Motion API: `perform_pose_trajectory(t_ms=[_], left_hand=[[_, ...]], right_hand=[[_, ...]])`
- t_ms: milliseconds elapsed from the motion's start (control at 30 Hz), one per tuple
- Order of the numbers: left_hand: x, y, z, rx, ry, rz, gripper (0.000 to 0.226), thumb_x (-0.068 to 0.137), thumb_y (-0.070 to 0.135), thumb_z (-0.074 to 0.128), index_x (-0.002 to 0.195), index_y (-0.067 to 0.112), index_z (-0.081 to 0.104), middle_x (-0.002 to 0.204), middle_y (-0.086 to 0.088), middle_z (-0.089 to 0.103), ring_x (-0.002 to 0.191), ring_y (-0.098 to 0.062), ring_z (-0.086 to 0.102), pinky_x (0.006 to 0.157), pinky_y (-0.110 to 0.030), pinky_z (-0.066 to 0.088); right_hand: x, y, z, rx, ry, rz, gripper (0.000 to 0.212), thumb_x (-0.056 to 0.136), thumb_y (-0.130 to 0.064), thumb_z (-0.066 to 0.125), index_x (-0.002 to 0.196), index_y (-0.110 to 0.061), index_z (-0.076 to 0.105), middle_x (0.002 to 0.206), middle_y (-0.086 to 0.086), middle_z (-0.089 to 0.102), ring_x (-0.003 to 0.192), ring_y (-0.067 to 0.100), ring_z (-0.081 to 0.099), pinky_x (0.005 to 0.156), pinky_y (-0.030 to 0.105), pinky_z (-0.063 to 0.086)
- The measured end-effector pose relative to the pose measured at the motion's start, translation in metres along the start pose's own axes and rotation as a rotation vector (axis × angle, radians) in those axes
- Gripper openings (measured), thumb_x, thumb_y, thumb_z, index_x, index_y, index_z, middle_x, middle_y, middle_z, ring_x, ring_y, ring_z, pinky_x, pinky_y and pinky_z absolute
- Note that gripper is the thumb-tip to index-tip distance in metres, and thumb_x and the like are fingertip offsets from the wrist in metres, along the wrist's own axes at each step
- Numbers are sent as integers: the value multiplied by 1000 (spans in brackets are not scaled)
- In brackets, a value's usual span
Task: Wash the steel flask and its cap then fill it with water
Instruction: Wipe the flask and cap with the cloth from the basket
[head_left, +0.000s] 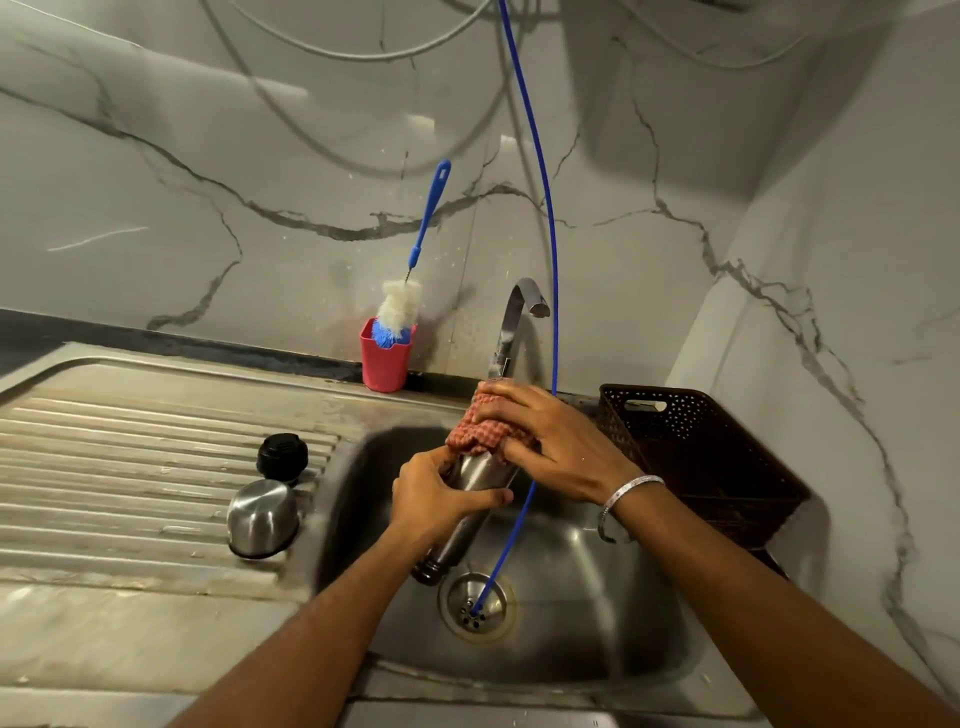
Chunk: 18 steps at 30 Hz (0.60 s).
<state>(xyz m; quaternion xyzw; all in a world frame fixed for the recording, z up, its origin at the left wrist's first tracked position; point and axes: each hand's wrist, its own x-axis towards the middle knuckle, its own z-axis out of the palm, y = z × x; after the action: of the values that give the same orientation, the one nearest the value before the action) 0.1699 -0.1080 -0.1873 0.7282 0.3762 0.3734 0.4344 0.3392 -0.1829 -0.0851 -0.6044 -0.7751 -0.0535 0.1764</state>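
Scrubbing the steel flask (470, 499) over the sink (597, 639): the left hand (436, 499) grips its body, mouth tilted down, while the right hand (550, 441) clamps a red cloth (475, 431) round its base. Steel cap (262, 517) and black stopper (282, 456) wait on the draining surface (130, 457); rinsing under the tap (519, 317) likely follows

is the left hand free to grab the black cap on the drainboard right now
Probably not yet: the left hand grips the steel flask over the sink. The path to the black cap looks unobstructed once it lets go.
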Motion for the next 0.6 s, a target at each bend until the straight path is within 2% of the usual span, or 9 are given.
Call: perform_pose_trajectory(t_ms=[100,167,233,333,367,433,500,533,600], left_hand=[[-1,2,3,7,-27,34,78,53,52,95,125,33,67,99,18,74,86,2,70,82,-27,60],[-2,1,6,23,-42,55,90,54,51,94,136,33,60,104,20,69,91,2,67,85,-25,58],[-3,1,7,0,-33,48,89,51,54,93,132,33,63,104,20,71,92,2,69,87,-28,60],[-3,1,3,-43,4,5,67,52,52,95,111,37,69,95,17,75,85,3,71,82,-30,61],[-3,3,2,-51,0,7,67,52,52,95,113,36,69,94,18,75,84,3,71,81,-30,61],[-5,5,2,-61,-17,31,79,52,54,94,124,37,67,96,19,75,87,2,71,83,-30,61],[-7,6,4,-69,-23,44,82,53,52,95,127,40,64,97,20,74,89,3,71,85,-31,61],[-9,6,5,-88,-23,39,81,53,50,95,126,41,63,98,20,74,91,3,71,87,-32,61],[-9,6,6,-118,-9,16,75,51,52,95,119,40,65,97,19,74,92,2,71,88,-34,61]], right_hand=[[5,9,3,155,61,197,44,96,-41,51,140,-34,53,143,-9,54,126,10,52,106,35,46],[11,7,5,233,70,348,47,94,-46,50,139,-32,56,136,-4,62,120,14,58,103,43,50],[12,0,7,141,57,283,48,94,-48,50,140,-33,53,137,-5,60,121,13,57,103,39,49],[4,3,1,-27,11,30,54,92,-45,50,146,-37,44,151,-10,46,136,11,44,108,31,39],[3,8,0,-5,12,32,56,92,-44,49,147,-36,44,152,-10,46,136,11,44,109,31,39],[5,10,4,210,90,192,55,91,-45,48,144,-32,51,144,-6,55,128,11,53,108,36,45],[11,2,10,273,143,335,58,88,-53,46,141,-32,55,137,-4,62,121,13,58,104,40,50],[12,-3,10,177,136,310,57,88,-53,47,141,-33,54,137,-4,62,121,14,58,103,39,50],[7,-4,8,-61,116,107,53,92,-48,52,143,-35,50,141,-7,57,124,13,54,100,32,48]])
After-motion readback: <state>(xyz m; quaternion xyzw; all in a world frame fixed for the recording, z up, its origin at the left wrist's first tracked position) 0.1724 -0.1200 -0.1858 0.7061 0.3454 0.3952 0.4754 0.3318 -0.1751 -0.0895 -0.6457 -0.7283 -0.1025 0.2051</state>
